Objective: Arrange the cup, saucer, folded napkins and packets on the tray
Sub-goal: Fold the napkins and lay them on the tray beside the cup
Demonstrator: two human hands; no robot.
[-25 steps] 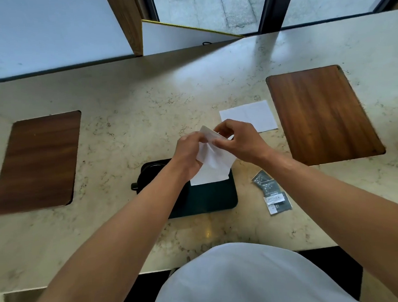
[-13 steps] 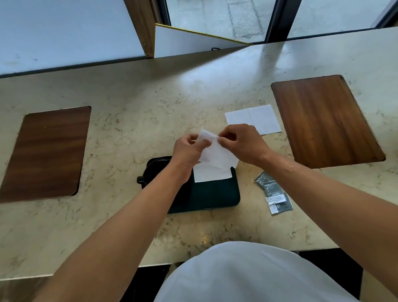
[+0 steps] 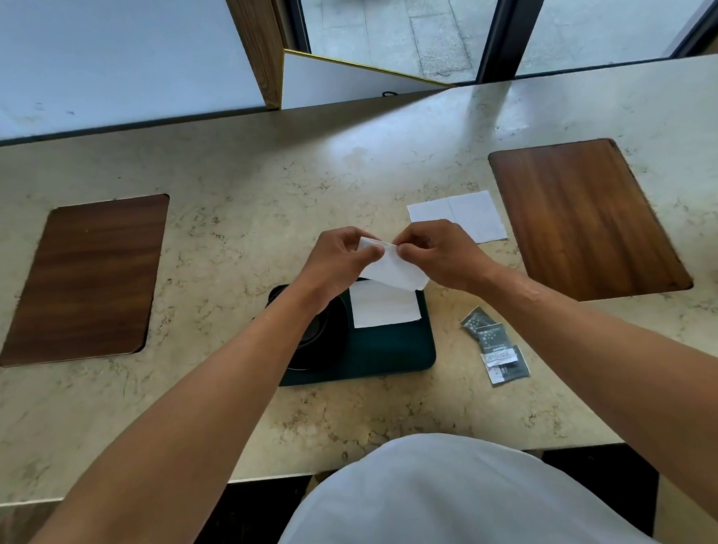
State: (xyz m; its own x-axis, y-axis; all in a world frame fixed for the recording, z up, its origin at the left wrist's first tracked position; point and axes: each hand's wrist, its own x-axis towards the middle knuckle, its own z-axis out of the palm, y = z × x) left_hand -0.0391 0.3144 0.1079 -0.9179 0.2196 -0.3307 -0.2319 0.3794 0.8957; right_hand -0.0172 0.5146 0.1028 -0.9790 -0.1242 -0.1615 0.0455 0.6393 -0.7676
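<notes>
A dark green tray (image 3: 380, 355) lies on the marble counter in front of me. A folded white napkin (image 3: 385, 303) rests on its far right part. A dark cup on a saucer (image 3: 315, 338) sits on the tray's left side, mostly hidden by my left forearm. Above the tray, my left hand (image 3: 335, 258) and my right hand (image 3: 441, 253) pinch the top edge of another white napkin (image 3: 395, 269), which hangs partly folded between them. A third napkin (image 3: 457, 216) lies flat on the counter to the far right. Several dark packets (image 3: 496, 349) lie right of the tray.
Two wooden inlays are set into the marble counter (image 3: 258, 194), one at the left (image 3: 86, 278) and one at the right (image 3: 583, 218). A window and a white gold-edged panel (image 3: 335, 82) stand behind the counter's far edge. The near edge is close to my body.
My hands have risen a little and drawn the held napkin tighter into a narrower fold. The napkin on the tray now shows more fully below it.
</notes>
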